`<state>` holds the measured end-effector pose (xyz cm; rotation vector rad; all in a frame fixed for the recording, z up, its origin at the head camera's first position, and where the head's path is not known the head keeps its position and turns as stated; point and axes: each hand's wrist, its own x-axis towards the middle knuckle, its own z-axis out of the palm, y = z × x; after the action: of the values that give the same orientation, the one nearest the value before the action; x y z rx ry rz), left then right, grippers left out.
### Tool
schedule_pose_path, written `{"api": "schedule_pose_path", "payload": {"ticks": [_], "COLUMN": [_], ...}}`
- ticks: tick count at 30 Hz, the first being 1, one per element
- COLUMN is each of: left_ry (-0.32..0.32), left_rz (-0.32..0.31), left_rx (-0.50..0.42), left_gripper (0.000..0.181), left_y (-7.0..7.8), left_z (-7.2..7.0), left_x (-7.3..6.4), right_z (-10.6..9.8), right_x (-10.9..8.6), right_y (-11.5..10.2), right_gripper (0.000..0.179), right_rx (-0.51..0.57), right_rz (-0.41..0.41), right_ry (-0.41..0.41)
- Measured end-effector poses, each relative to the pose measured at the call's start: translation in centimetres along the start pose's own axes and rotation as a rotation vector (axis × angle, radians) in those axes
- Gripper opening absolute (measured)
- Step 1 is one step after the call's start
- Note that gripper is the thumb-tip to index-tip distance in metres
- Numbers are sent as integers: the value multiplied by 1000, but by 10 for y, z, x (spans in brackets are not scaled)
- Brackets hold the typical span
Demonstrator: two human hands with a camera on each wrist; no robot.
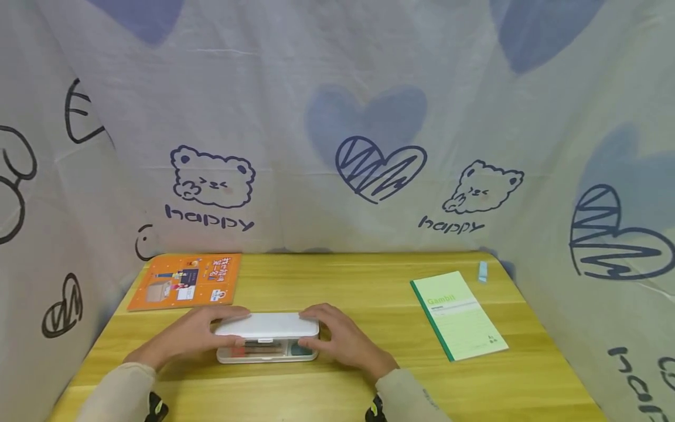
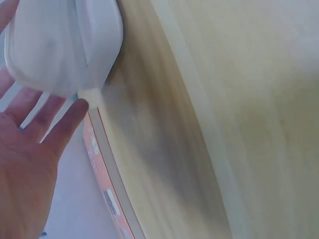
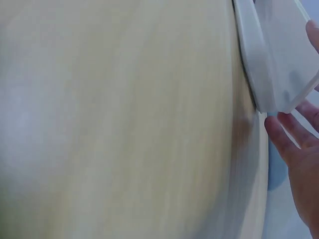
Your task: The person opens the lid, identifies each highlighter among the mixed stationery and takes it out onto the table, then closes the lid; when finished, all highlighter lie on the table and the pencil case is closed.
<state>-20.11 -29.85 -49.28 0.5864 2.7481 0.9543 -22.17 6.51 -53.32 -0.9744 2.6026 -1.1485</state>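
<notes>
A white pencil case lies on the table with its lid tilted partly up. Through the front gap show long thin items, something reddish at the left and something dark teal at the right; their kinds are unclear. My left hand holds the lid's left end, thumb in front and fingers behind. At the opposite end my right hand grips the lid in the same way. Both wrist views show the case's ends, with the left hand and right hand beside them.
An orange booklet lies at the back left of the wooden table. To the right is a pale green notebook, with a small light-blue piece behind it. Printed cloth hangs around the table's back and sides.
</notes>
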Motion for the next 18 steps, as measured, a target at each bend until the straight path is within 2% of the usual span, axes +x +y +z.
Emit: {"api": "schedule_pose_path", "payload": {"ticks": [3,6,8,10,12,14,18], "left_ry": [62,154,214,252,276,306,375], "left_rz": [-66,-116,-130,-114,-55,51,231], "left_rx": [-9,-9,0,16,66,130,265], "left_gripper": [66,56,44,35,27,25,38], "left_y": [-3,-7,-9,-11,-13,-14,-13], "left_z": [-6,-10,-10,-8,-4,3,20], "left_x": [-9,-21,-29,-35,-39,-40,-39], "right_z": [-1,-1,-1,-2,-1,0,2], "right_x": [1,4,7,9,12,15,21], "right_y": [-2,-4,-5,-6,-6,-6,-6], "right_gripper": [52,53,55,57,58,58,58], "right_rx": [26,60,93,133,162,182,183], "right_rz": [19,43,66,80,92,99,120], "right_ry": [22,38,46,61,80,105,124]}}
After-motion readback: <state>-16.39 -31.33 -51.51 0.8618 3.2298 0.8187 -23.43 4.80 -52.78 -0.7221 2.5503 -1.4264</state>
